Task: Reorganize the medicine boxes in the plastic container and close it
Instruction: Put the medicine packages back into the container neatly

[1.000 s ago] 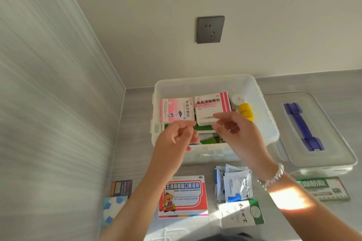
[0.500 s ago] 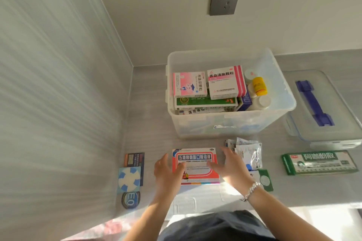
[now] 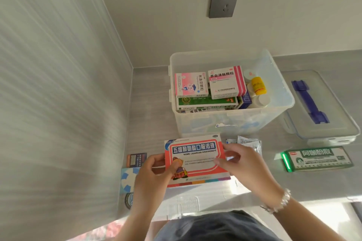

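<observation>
A clear plastic container (image 3: 278,111) stands open against the back wall. Inside lie a pink box (image 3: 191,85), a white-and-pink box (image 3: 227,82), a green box (image 3: 207,101) below them, and small bottles, one yellow (image 3: 258,85). Its lid (image 3: 333,123) with a blue handle (image 3: 309,101) lies to the right. In front of the container, my left hand (image 3: 154,174) and my right hand (image 3: 246,164) hold a large red-and-white medicine box (image 3: 195,158) by its two sides, tilted up off the counter.
A green flat box (image 3: 317,159) lies at the right. White sachets (image 3: 248,143) lie behind my right hand. Small blue and dark packets (image 3: 133,170) sit by the left wall. A clear tray (image 3: 195,201) lies under the red box. A socket (image 3: 223,2) is on the back wall.
My hands came back from the container down to the counter, closed on the red-and-white box and lifted it. The view tipped downward.
</observation>
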`<state>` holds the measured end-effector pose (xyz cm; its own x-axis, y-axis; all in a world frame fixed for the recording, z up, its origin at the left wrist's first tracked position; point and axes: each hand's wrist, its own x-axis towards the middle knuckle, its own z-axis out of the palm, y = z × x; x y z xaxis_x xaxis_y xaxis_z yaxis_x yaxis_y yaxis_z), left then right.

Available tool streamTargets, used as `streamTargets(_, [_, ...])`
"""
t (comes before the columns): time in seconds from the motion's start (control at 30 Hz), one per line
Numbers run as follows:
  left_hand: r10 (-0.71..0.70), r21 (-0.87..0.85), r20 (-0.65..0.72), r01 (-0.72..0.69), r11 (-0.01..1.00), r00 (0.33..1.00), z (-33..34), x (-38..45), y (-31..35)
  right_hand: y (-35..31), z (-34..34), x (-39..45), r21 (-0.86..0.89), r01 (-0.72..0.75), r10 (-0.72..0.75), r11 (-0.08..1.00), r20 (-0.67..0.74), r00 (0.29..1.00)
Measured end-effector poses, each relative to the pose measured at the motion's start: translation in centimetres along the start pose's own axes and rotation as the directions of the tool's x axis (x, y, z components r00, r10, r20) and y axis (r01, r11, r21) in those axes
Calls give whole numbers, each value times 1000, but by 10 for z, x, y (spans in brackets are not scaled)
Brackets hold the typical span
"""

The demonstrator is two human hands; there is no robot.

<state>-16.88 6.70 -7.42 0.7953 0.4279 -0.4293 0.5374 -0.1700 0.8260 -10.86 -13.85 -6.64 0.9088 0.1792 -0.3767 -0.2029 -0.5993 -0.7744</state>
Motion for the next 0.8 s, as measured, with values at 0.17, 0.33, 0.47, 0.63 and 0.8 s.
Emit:
streamTargets(0.17, [161,-57,-20,-162,985,987,-30,-16,55,-54,-36,-16,154,133,-133,979,-13,991])
streamTargets(0.33, [294,-48,-49,-296,954,955,-28,1,99,-77,-58,0,194,207,-189,959,-106,976])
streamTargets(0.47, [353,-59,-26,-354,933,935,-13,28,122,-82,-68,21,267,232,-178,935,-211,961])
streamTargets(0.63, [365,-29,-15,-365,931,931,12,60,133,-79,-74,54,304,188,-121,934,-224,967])
streamTargets(0.8, [384,104,6,-382,918,924,29,86,137,-75,-79,88,446,63,-3,893,-133,991])
